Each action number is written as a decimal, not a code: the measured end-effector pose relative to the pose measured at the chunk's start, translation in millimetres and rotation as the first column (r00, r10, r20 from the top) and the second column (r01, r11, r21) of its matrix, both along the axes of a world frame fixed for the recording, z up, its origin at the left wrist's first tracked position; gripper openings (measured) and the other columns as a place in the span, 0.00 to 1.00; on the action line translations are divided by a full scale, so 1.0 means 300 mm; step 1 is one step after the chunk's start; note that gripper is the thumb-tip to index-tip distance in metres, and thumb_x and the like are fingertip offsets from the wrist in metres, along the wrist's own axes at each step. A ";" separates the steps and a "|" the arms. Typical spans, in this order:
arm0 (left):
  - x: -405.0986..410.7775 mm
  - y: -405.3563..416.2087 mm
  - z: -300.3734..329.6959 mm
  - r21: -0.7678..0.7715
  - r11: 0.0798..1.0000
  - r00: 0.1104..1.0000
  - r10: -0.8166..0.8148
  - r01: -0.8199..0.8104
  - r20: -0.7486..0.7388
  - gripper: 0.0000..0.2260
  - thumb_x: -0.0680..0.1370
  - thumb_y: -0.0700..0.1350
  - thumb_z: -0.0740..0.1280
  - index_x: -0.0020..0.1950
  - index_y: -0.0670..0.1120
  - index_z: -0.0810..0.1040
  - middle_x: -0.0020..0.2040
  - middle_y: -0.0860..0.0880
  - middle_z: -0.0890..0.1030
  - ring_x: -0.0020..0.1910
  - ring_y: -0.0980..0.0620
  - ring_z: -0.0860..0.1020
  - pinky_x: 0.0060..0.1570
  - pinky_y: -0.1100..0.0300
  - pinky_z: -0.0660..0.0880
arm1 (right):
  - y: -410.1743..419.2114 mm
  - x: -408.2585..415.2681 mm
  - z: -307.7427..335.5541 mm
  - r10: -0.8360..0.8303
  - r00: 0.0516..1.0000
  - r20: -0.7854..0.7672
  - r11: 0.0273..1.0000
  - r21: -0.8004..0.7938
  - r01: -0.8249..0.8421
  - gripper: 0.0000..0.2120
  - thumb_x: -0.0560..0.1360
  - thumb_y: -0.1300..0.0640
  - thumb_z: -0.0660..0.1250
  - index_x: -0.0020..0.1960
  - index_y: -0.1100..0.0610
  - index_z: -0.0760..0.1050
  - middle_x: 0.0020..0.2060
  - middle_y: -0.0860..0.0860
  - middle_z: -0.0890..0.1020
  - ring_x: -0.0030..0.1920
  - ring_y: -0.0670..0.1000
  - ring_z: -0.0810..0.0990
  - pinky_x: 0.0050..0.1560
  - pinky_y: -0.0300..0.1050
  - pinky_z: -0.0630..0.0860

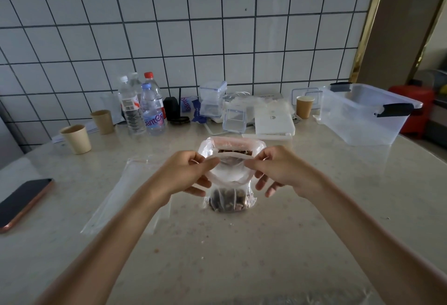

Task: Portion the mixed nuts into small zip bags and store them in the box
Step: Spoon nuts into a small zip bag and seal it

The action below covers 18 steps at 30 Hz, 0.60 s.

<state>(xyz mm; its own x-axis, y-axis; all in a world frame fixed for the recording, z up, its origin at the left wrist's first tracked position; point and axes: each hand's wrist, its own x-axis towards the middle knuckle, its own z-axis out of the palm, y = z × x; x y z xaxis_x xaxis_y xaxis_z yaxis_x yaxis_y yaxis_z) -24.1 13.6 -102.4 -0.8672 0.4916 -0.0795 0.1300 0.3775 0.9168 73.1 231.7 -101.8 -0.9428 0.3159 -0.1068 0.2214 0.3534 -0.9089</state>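
A small clear zip bag hangs above the table's middle, its mouth held open, with dark mixed nuts in its bottom. My left hand pinches the bag's left rim and my right hand pinches the right rim. Just behind it stands a larger clear bag with a pink zip strip and nuts showing inside. The clear storage box with black latches sits open at the back right. An empty zip bag lies flat under my left forearm.
A phone lies at the left edge. Paper cups, water bottles, small clear containers and white packets crowd the back by the tiled wall. Crumbs dot the tabletop.
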 end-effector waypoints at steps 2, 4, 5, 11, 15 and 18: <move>0.006 -0.019 -0.005 0.093 0.996 0.987 -0.031 0.017 0.157 0.25 0.70 0.59 0.78 0.57 0.42 0.82 0.47 0.43 0.88 0.45 0.47 0.88 0.40 0.52 0.85 | 0.011 0.024 -0.009 0.022 0.997 0.069 0.995 -0.098 -0.015 0.18 0.79 0.49 0.72 0.57 0.64 0.77 0.42 0.59 0.86 0.36 0.57 0.88 0.30 0.46 0.82; 0.012 -0.036 -0.014 0.181 0.982 0.962 -0.095 0.048 0.256 0.29 0.67 0.57 0.79 0.60 0.41 0.82 0.50 0.42 0.88 0.50 0.45 0.88 0.44 0.52 0.85 | 0.021 0.044 -0.021 0.107 0.990 0.090 0.972 -0.217 -0.085 0.19 0.81 0.49 0.70 0.59 0.64 0.78 0.45 0.59 0.88 0.43 0.60 0.89 0.37 0.49 0.85; 0.016 -0.044 -0.021 0.229 0.971 0.947 -0.136 0.069 0.290 0.29 0.66 0.55 0.80 0.62 0.41 0.81 0.52 0.42 0.88 0.52 0.45 0.88 0.45 0.53 0.85 | 0.025 0.052 -0.027 0.157 0.985 0.072 0.950 -0.285 -0.131 0.17 0.82 0.50 0.69 0.60 0.64 0.79 0.47 0.60 0.88 0.47 0.61 0.89 0.41 0.51 0.86; 0.026 -0.049 -0.054 0.389 0.916 0.913 -0.240 0.101 0.330 0.28 0.66 0.43 0.82 0.64 0.40 0.81 0.58 0.42 0.87 0.57 0.44 0.86 0.46 0.55 0.84 | 0.003 0.055 -0.073 0.221 0.972 -0.083 0.820 -0.524 -0.231 0.13 0.76 0.55 0.75 0.56 0.62 0.85 0.55 0.60 0.87 0.53 0.58 0.88 0.43 0.49 0.85; 0.030 -0.046 -0.081 0.417 0.905 0.927 -0.225 0.086 0.299 0.25 0.65 0.41 0.83 0.61 0.41 0.85 0.57 0.43 0.87 0.55 0.46 0.87 0.45 0.57 0.84 | 0.000 0.049 -0.094 0.221 0.963 -0.152 0.719 -0.642 -0.267 0.13 0.74 0.59 0.74 0.58 0.61 0.86 0.58 0.62 0.86 0.52 0.56 0.88 0.45 0.46 0.84; 0.030 -0.048 -0.096 0.449 0.893 0.939 -0.163 0.010 0.303 0.24 0.65 0.41 0.81 0.60 0.42 0.84 0.55 0.43 0.87 0.51 0.48 0.87 0.41 0.59 0.84 | 0.013 0.052 -0.107 0.243 0.949 -0.200 0.643 -0.699 -0.312 0.17 0.75 0.59 0.72 0.63 0.62 0.83 0.61 0.62 0.84 0.57 0.58 0.86 0.47 0.46 0.84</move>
<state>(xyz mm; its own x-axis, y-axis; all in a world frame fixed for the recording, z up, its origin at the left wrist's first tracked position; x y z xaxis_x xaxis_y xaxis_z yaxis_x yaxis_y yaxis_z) -15.1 -0.7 -131.1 -0.7822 0.6135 -0.1087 -0.1894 -0.0680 0.9795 88.7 235.7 -133.8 -0.9890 -0.1031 -0.1059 0.1375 -0.3787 -0.9153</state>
